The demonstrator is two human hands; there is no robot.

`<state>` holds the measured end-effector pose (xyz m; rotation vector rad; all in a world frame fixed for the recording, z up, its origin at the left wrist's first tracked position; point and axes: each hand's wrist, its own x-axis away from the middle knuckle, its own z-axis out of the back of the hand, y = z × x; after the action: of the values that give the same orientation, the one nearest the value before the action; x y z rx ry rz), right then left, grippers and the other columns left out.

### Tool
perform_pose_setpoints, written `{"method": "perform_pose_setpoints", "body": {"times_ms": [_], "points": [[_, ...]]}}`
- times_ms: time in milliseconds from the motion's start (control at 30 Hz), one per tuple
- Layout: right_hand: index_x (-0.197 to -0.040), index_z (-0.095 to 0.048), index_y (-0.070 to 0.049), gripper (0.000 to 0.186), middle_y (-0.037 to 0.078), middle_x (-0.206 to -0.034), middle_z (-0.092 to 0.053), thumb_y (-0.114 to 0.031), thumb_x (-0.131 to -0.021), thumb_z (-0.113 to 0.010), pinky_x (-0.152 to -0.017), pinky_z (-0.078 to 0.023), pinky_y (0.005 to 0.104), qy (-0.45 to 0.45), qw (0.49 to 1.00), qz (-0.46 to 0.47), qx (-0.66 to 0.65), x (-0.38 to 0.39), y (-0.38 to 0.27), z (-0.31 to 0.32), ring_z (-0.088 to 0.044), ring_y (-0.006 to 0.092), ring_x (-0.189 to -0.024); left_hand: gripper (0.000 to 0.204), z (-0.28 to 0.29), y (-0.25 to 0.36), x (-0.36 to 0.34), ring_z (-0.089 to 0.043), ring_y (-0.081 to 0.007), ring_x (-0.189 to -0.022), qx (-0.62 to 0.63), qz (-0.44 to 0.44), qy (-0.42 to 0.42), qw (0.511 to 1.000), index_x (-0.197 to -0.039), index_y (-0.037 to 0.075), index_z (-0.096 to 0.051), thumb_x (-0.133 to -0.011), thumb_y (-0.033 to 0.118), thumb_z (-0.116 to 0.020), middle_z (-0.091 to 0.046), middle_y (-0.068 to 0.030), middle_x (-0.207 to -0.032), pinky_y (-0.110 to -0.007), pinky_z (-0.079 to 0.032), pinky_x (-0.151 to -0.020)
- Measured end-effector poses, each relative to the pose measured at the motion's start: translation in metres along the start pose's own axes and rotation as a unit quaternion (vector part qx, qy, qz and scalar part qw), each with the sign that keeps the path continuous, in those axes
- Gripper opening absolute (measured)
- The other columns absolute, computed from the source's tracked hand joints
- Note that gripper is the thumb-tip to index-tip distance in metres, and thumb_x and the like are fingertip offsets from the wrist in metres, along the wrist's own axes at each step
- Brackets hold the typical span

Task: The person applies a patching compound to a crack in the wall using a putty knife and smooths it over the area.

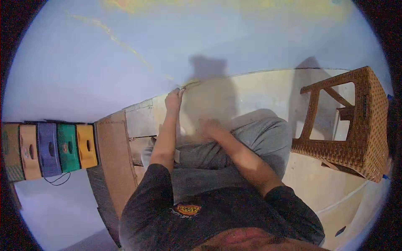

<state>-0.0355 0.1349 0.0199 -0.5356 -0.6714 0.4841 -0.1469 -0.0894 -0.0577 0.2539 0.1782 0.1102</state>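
My left hand [173, 100] is raised at the foot of the pale blue wall [261, 37], by the yellow-stained seam where it meets the pale boards [257, 94]. Its fingers are closed, and whatever they may hold is too small to make out. Lower and to the right, my right hand [209, 129] is in shadow over the boards, just beyond my crossed legs in grey trousers [261, 140]. Its fingers are blurred, so I cannot tell whether they grip anything. My shadow falls on the wall and boards in front of me.
At my left stand several coloured plastic drawers [69, 146] with a dark cord loop, and a brown board [111, 159] runs beside me. Close at my right, a brown rattan-patterned plastic stool [374, 125] lies on its side against the boards, casting a shadow.
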Motion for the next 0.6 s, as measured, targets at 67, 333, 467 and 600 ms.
{"method": "perform_pose_setpoints", "body": {"times_ms": [67, 333, 467, 600], "points": [[-0.122, -0.057, -0.004, 0.042, 0.025, -0.116, -0.063, -0.030, -0.089, -0.054, -0.092, -0.048, 0.0524, 0.034, 0.999, -0.021, 0.006, -0.018, 0.032, -0.019, -0.062, 0.0424, -0.106, 0.051, -0.003, 0.020, -0.010, -0.065, -0.0392, -0.078, -0.010, 0.009, -0.011, 1.000, -0.088, 0.008, -0.067, -0.095, 0.054, -0.047, -0.066, -0.0195, -0.080, -0.048, -0.051, -0.068], [-0.131, -0.051, -0.004, 0.048, 0.026, -0.120, -0.062, -0.032, -0.091, -0.052, -0.097, -0.045, 0.0544, 0.023, 1.000, -0.004, -0.001, -0.014, 0.029, -0.023, -0.060, 0.0426, -0.110, 0.047, 0.012, 0.013, -0.010, -0.065, -0.0373, -0.078, -0.054, 0.042, 0.039, 0.997, -0.087, 0.009, -0.070, -0.096, 0.049, -0.047, -0.068, -0.0166, -0.083, -0.046, -0.051, -0.067], [-0.138, -0.045, -0.005, 0.053, 0.026, -0.124, -0.059, -0.031, -0.092, -0.051, -0.101, -0.041, 0.0554, 0.022, 1.000, 0.010, -0.009, -0.001, 0.011, -0.016, -0.057, 0.0430, -0.115, 0.047, 0.012, -0.007, 0.006, -0.065, -0.0363, -0.079, 0.058, -0.003, 0.072, 0.996, -0.094, 0.013, -0.072, -0.097, 0.052, -0.045, -0.069, -0.0165, -0.086, -0.045, -0.051, -0.068], [-0.139, -0.045, -0.006, 0.053, 0.023, -0.129, -0.057, -0.031, -0.092, -0.050, -0.102, -0.041, 0.0535, -0.012, 1.000, -0.012, 0.005, -0.006, 0.016, -0.009, -0.055, 0.0422, -0.118, 0.046, 0.016, 0.020, 0.007, -0.065, -0.0365, -0.078, 0.064, -0.046, 0.054, 0.995, -0.093, 0.012, -0.071, -0.096, 0.051, -0.047, -0.069, -0.0163, -0.085, -0.045, -0.051, -0.067]]}}
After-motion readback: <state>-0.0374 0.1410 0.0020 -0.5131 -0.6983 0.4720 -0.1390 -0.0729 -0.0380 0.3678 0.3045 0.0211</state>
